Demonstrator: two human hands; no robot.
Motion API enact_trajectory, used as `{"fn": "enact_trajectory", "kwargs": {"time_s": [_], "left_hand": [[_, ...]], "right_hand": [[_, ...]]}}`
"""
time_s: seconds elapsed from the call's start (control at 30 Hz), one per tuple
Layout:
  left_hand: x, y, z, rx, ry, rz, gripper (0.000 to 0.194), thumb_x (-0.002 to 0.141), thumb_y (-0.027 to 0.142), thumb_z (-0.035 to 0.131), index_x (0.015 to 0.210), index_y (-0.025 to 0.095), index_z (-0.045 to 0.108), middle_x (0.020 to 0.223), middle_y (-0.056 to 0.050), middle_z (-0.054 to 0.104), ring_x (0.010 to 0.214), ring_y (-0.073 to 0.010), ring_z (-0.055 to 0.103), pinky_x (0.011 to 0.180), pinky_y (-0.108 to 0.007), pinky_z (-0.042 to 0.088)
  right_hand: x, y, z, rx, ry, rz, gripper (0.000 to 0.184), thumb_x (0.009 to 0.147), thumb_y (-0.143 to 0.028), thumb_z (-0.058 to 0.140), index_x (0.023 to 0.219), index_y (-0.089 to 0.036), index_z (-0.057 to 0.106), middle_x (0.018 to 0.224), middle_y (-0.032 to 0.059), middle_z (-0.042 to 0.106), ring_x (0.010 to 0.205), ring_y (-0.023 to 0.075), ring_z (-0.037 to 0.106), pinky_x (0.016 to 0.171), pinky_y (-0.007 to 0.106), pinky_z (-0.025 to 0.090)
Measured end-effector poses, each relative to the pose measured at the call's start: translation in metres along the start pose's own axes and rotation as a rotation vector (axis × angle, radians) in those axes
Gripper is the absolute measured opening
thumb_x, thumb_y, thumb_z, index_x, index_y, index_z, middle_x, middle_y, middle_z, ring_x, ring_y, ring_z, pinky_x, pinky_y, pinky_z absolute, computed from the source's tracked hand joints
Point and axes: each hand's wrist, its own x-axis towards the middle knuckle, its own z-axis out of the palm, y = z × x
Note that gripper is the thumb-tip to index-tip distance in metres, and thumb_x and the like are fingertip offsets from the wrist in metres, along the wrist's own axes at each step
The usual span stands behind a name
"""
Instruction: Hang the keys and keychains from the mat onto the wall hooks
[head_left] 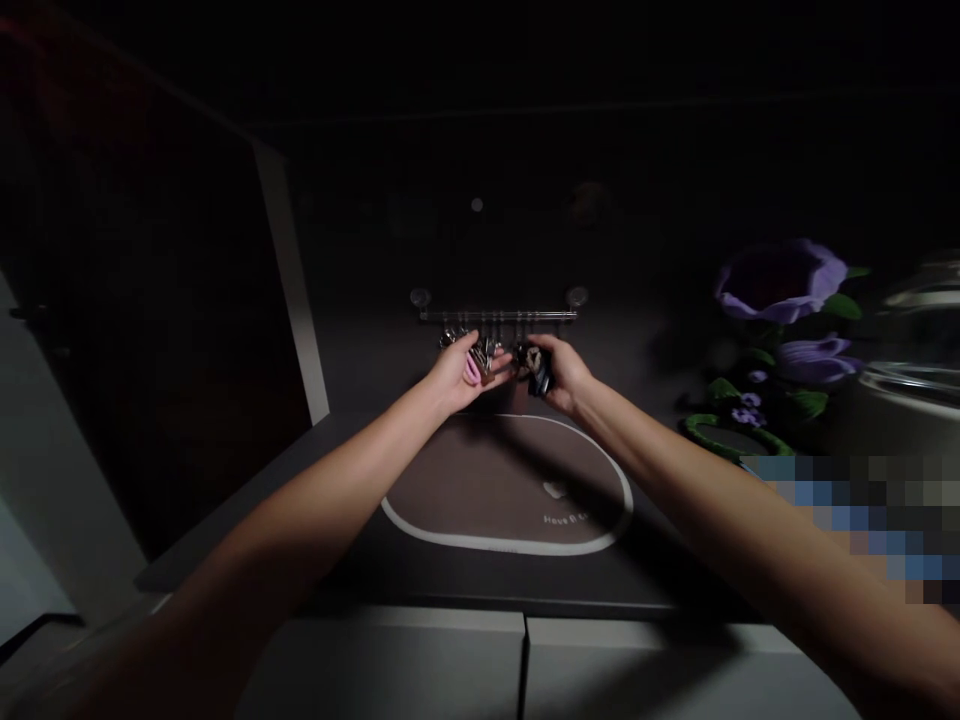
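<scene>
My left hand (456, 376) is turned partly palm up, its thumb over a bunch of metal keys (481, 356) with a pink loop (472, 368). My right hand (564, 370) is closed around a small bundle of dark key-like items (538, 376) with a beige piece on it; dim light hides its exact kind. Both hands are close together just below a wall-mounted hook rail (499, 316), where several hooks hang. Whether the keys in my left hand still touch the hooks, I cannot tell.
Below my hands an oval brown mat (480, 490) with a pale rim lies on a dark countertop (345, 570). Purple artificial flowers (814, 358) and a large glass jar (926, 340) stand at the right. White cabinet fronts (405, 660) are underneath, and a dark doorway (142, 300) is left.
</scene>
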Motion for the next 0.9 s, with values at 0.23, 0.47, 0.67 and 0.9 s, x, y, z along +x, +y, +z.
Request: {"fn": "enact_trajectory", "kwargs": {"time_s": [0.23, 0.47, 0.67, 0.9], "left_hand": [[-0.027, -0.038, -0.057, 0.543, 0.1, -0.163, 0.012, 0.07, 0.019, 0.062, 0.08, 0.014, 0.057, 0.07, -0.005, 0.062, 0.062, -0.0165, 0.06, 0.068, -0.039, 0.051], [-0.043, -0.033, -0.088, 1.073, 0.179, 0.241, 0.033, 0.039, 0.008, 0.077, 0.067, 0.021, 0.063, 0.065, 0.0, 0.058, 0.078, -0.0211, 0.057, 0.071, -0.026, 0.044], [-0.049, -0.03, -0.105, 1.157, 0.179, 0.186, 0.027, 0.045, 0.014, 0.075, 0.069, 0.021, 0.065, 0.074, -0.002, 0.063, 0.085, -0.0235, 0.058, 0.075, -0.026, 0.041], [-0.062, -0.016, -0.093, 0.938, 0.084, 0.252, 0.027, 0.049, 0.013, 0.076, 0.073, 0.02, 0.064, 0.08, -0.004, 0.064, 0.082, -0.0187, 0.058, 0.073, -0.023, 0.042]], "right_hand": [[-0.044, 0.04, -0.027, -0.322, -0.006, 0.261, 0.01, 0.068, -0.01, 0.056, 0.069, -0.016, 0.049, 0.052, -0.0014, 0.053, 0.046, 0.0115, 0.052, 0.044, 0.023, 0.044], [-0.044, 0.035, -0.057, -0.795, -0.078, 0.068, 0.027, 0.049, -0.001, 0.064, 0.072, -0.015, 0.06, 0.051, -0.0038, 0.054, 0.042, 0.0059, 0.043, 0.038, 0.016, 0.03], [-0.044, 0.036, -0.076, -0.917, -0.136, -0.013, 0.018, 0.05, -0.007, 0.066, 0.065, -0.018, 0.065, 0.048, -0.0022, 0.056, 0.048, 0.0094, 0.05, 0.046, 0.019, 0.037], [-0.053, 0.022, -0.053, -1.029, -0.253, -0.117, 0.027, 0.048, -0.006, 0.067, 0.071, -0.02, 0.068, 0.057, -0.0011, 0.062, 0.058, 0.0122, 0.055, 0.058, 0.021, 0.042]]}}
